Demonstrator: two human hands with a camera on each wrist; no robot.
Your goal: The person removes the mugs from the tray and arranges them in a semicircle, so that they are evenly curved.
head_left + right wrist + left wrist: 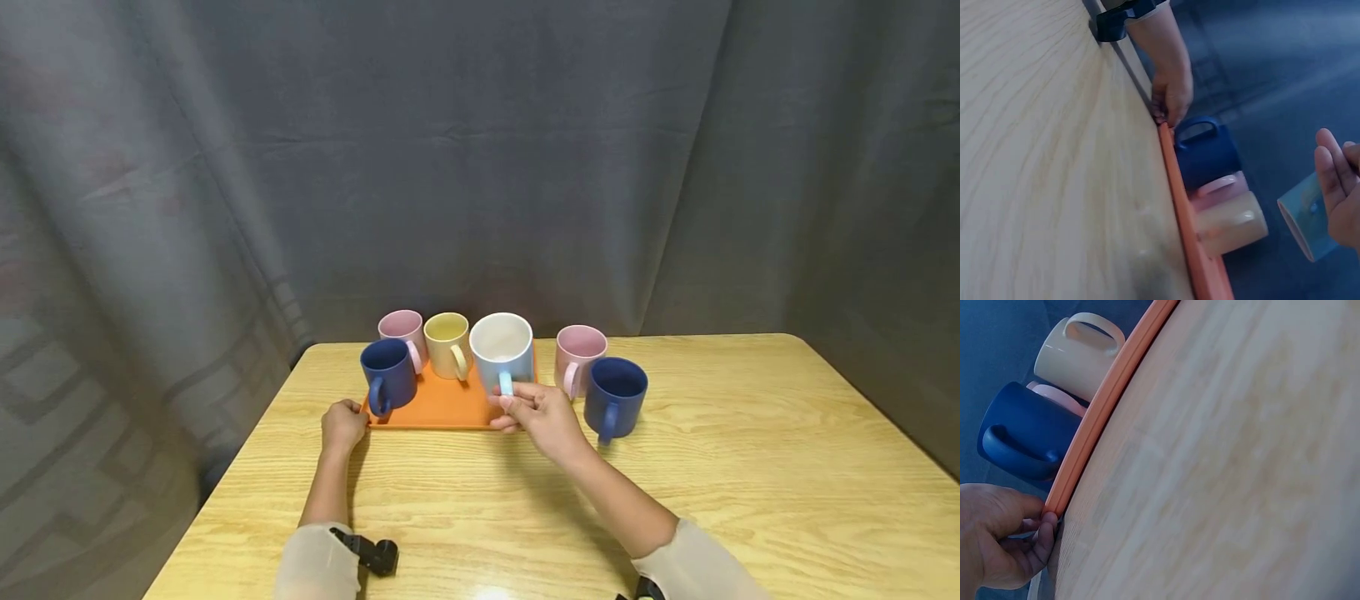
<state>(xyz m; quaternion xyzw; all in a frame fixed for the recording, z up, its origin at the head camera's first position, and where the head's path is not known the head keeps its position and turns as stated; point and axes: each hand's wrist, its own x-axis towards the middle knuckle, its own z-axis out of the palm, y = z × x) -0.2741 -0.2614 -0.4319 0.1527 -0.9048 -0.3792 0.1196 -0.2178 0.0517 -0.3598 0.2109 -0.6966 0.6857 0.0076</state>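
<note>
My right hand (551, 419) pinches the handle of a light blue mug (491, 369) with a white inside, holding it upright over the right part of an orange tray (450, 408). In the right wrist view this mug (1310, 215) hangs apart from the tray's surface. My left hand (344, 425) grips the tray's near left corner, thumb and fingers at the rim (1060, 494). Just beside that hand, a dark blue mug (390, 383) stands on the tray. Behind it are a pink mug (401, 323), partly hidden, and a pale yellow mug (448, 354).
Right of the tray, another pink mug (579, 354) stands on the wooden table (750, 450), with a second dark blue mug (618, 400) close in front of it. A grey curtain (480, 167) hangs behind the table's far edge and along its left side.
</note>
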